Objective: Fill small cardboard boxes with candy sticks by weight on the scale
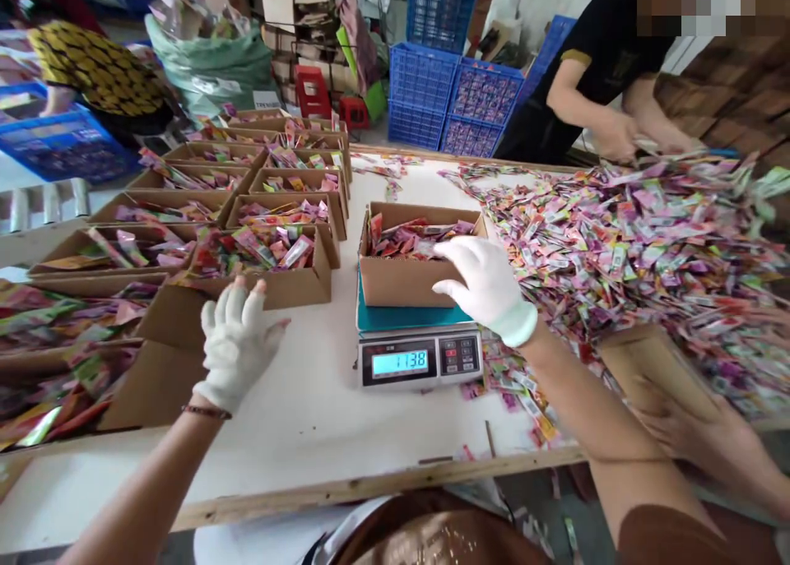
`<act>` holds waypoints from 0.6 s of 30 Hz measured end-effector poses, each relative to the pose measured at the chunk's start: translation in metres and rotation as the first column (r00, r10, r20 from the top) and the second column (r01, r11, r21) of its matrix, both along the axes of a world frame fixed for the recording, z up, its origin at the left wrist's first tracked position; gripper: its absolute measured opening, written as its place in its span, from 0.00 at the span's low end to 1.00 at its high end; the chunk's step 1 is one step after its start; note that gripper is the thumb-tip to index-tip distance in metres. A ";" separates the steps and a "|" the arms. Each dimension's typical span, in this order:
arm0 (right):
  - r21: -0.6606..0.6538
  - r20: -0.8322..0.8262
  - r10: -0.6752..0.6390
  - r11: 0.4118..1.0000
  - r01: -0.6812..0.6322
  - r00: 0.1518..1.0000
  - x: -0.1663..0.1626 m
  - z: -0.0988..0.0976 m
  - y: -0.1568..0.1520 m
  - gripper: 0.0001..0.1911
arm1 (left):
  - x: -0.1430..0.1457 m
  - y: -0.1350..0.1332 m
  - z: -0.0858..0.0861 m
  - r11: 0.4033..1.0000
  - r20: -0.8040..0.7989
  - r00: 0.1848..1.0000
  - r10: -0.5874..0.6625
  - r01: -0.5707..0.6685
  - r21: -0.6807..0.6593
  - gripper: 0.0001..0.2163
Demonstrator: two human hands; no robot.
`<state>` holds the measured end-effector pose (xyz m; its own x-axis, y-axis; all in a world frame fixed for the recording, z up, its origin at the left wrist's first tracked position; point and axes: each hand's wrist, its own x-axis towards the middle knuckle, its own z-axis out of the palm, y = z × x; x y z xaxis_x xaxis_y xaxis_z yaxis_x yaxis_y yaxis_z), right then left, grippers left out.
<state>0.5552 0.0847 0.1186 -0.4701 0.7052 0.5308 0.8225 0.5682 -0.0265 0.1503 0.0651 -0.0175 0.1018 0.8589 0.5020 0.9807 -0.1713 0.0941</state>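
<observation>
My right hand point(485, 284), in a white glove, is over the right front corner of an open cardboard box point(407, 284). Its thumb and fingers are apart, and I see nothing held in them. Small colourful packets point(404, 238) fill the box, which sits on the teal platform of a digital scale point(420, 361). The lit display reads about 1138. My left hand point(233, 339), in a white glove with bare fingertips, is open beside the front of a packet-filled cardboard box point(290, 285) on the left. Its fingers are spread and hold nothing.
Rows of packet-filled boxes point(178, 207) cover the table's left side. A large heap of packets point(617, 244) spreads over the right. A co-worker point(608, 71) stands behind the heap; another person's hand point(691, 425) holds a cardboard box point(654, 372). Blue crates point(423, 80) are stacked behind.
</observation>
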 end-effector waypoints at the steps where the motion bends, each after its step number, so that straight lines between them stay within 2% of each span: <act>1: 0.033 -0.084 -0.007 0.999 0.010 0.996 0.012 -0.002 -0.005 0.34 | 0.002 -0.017 -0.015 1.000 0.035 0.999 -0.014 0.015 -0.023 0.30; 3: 0.032 -0.287 -0.093 0.994 0.106 0.953 0.049 -0.016 -0.013 0.40 | 0.003 -0.049 -0.049 0.992 0.102 0.994 -0.047 0.058 -0.109 0.27; 5: -0.126 -0.438 -0.266 0.964 0.235 0.859 0.093 -0.049 -0.018 0.42 | 0.004 -0.082 -0.084 0.973 0.154 0.986 -0.066 0.098 -0.210 0.26; 6: -0.260 -0.449 -0.373 0.924 0.280 0.812 0.114 -0.073 -0.021 0.43 | 0.004 -0.098 -0.100 0.960 0.172 0.983 -0.065 0.109 -0.259 0.26; 7: -0.405 -0.406 -0.509 0.845 0.350 0.759 0.133 -0.099 -0.024 0.46 | 0.006 -0.112 -0.114 0.948 0.186 0.981 -0.060 0.115 -0.297 0.25; 8: -0.529 -0.311 -0.646 0.727 0.438 0.697 0.147 -0.127 -0.029 0.51 | 0.008 -0.125 -0.125 0.937 0.192 0.980 -0.057 0.119 -0.328 0.25; 9: -0.628 -0.177 -0.752 0.583 0.515 0.635 0.157 -0.154 -0.034 0.57 | 0.011 -0.136 -0.134 0.928 0.187 0.981 -0.059 0.123 -0.351 0.24; 10: -0.672 -0.046 -0.817 0.450 0.588 0.574 0.163 -0.179 -0.039 0.60 | 0.015 -0.145 -0.139 0.923 0.175 0.983 -0.065 0.125 -0.364 0.23; 11: -0.668 0.062 -0.850 0.355 0.654 0.524 0.164 -0.200 -0.044 0.60 | 0.019 -0.151 -0.142 0.922 0.156 0.985 -0.071 0.124 -0.366 0.22; 12: -0.640 0.132 -0.857 0.310 0.703 0.498 0.164 -0.217 -0.048 0.58 | 0.023 -0.155 -0.144 0.925 0.135 0.988 -0.074 0.119 -0.361 0.21; 13: -0.603 0.166 -0.846 0.319 0.731 0.506 0.161 -0.229 -0.051 0.52 | 0.027 -0.157 -0.144 0.930 0.114 0.991 -0.072 0.109 -0.352 0.21; 15: -0.554 0.172 -0.790 0.416 0.721 0.589 0.159 -0.241 -0.050 0.37 | 0.032 -0.157 -0.143 0.940 0.086 0.995 -0.060 0.085 -0.331 0.22; 17: -0.566 0.160 -0.722 0.492 0.661 0.674 0.163 -0.239 -0.042 0.27 | 0.034 -0.156 -0.142 0.945 0.073 0.996 -0.053 0.074 -0.319 0.22; 18: -0.576 0.158 -0.706 0.502 0.645 0.690 0.168 -0.235 -0.038 0.25 | 0.034 -0.155 -0.142 0.946 0.072 0.996 -0.056 0.076 -0.315 0.23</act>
